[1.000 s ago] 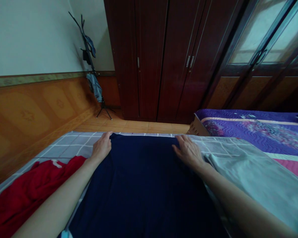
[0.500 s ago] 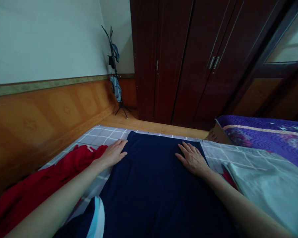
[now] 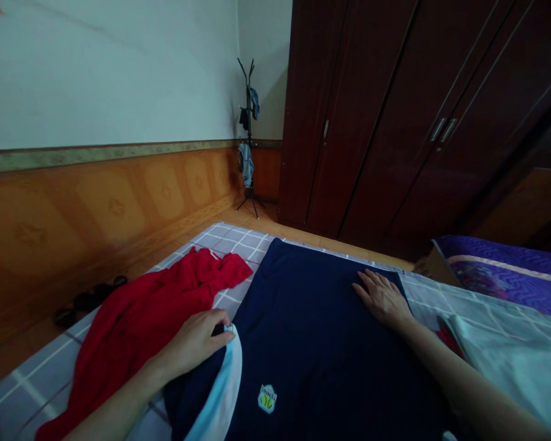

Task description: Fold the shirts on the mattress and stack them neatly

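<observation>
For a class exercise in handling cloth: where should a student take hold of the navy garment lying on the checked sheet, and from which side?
Grip the white-and-blue trimmed edge of the navy garment, coming from the near left, where the left hand curls around it. That edge stands slightly raised, so hands can pinch it, while the rest lies flat under the right hand.

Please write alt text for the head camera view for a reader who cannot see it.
Seen from a person's head, the left hand grips the white-trimmed edge of a navy garment while the right hand lies flat on it, atop a grey checked bedsheet. A crumpled red garment lies to the left; a dark wooden wardrobe stands ahead.
</observation>
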{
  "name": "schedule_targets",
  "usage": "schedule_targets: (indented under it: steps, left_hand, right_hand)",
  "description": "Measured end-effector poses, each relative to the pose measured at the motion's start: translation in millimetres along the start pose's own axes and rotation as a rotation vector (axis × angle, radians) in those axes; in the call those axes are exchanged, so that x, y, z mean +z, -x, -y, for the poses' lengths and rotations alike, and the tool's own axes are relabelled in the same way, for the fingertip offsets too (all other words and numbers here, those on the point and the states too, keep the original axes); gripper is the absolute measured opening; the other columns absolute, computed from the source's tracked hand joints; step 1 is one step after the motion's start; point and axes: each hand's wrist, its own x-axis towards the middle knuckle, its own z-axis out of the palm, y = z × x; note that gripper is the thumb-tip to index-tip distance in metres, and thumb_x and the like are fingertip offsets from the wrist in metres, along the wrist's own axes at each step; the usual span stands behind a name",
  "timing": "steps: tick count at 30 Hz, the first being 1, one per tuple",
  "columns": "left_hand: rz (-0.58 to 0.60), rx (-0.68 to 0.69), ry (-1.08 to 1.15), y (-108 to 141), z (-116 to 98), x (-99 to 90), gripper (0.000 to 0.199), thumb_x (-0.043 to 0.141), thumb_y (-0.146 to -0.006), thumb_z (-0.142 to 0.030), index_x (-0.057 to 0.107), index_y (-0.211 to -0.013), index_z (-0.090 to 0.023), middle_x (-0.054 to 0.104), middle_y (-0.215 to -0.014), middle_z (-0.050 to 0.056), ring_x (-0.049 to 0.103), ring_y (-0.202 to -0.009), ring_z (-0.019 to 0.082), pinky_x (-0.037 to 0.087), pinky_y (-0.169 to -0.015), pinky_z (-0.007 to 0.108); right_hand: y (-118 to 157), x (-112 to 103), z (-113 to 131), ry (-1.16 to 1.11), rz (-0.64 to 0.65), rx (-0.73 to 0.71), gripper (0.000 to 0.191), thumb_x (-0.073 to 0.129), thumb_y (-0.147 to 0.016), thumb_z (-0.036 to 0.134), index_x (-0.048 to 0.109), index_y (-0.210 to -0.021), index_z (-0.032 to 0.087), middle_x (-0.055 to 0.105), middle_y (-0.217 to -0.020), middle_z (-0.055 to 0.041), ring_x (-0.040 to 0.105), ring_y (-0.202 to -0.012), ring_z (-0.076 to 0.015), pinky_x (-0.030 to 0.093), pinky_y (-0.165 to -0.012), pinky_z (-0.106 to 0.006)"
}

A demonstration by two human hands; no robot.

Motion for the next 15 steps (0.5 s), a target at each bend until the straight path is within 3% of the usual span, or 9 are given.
schedule_targets:
  steps: [6, 9, 12, 15]
  left_hand:
    - [0.020, 0.046, 0.067, -1, 11, -10.5, 0.007, 0.049, -0.076, -0.027, 0.051, -0.073, -0.021, 0.057, -0.066, -0.002, 0.055, -0.063, 0.015, 0.035, -0.056, 0.023]
    - [0.048, 0.043, 0.048, 1, 16, -10.0, 0.008, 0.050, -0.076, -0.027, 0.053, -0.080, -0.021, 0.057, -0.066, -0.002, 0.056, -0.063, 0.016, 0.036, -0.057, 0.023]
    - [0.040, 0.031, -0.004, 2, 19, -7.4, 0.016, 0.050, -0.079, -0.030, 0.056, -0.091, -0.022, 0.062, -0.075, 0.000, 0.061, -0.073, 0.018, 0.040, -0.065, 0.025]
    - [0.023, 0.038, -0.084, 3, 26, -4.0, 0.022, 0.051, -0.080, -0.033, 0.057, -0.100, -0.026, 0.066, -0.086, 0.001, 0.063, -0.085, 0.020, 0.043, -0.073, 0.026]
  right_hand:
    - [2, -29, 19, 0.090, 0.093, -0.056, 0.049, 0.027, -0.094, 0.030, 0.050, -0.131, 0.007, 0.052, -0.129, -0.0219, 0.050, -0.115, -0.0334, 0.036, -0.093, -0.047]
    - [11, -48, 29, 0.079, 0.158, -0.085, 0.043, 0.033, -0.093, 0.028, 0.056, -0.124, 0.011, 0.058, -0.120, -0.0192, 0.054, -0.108, -0.0319, 0.038, -0.091, -0.046]
    - [39, -67, 37, 0.042, 0.226, -0.122, 0.042, 0.041, -0.091, 0.036, 0.057, -0.124, 0.016, 0.054, -0.128, -0.0164, 0.053, -0.112, -0.0305, 0.039, -0.093, -0.044]
    - [85, -85, 43, -0.022, 0.303, -0.157, 0.052, 0.046, -0.089, 0.044, 0.049, -0.134, 0.019, 0.047, -0.138, -0.0142, 0.049, -0.120, -0.0291, 0.040, -0.096, -0.040]
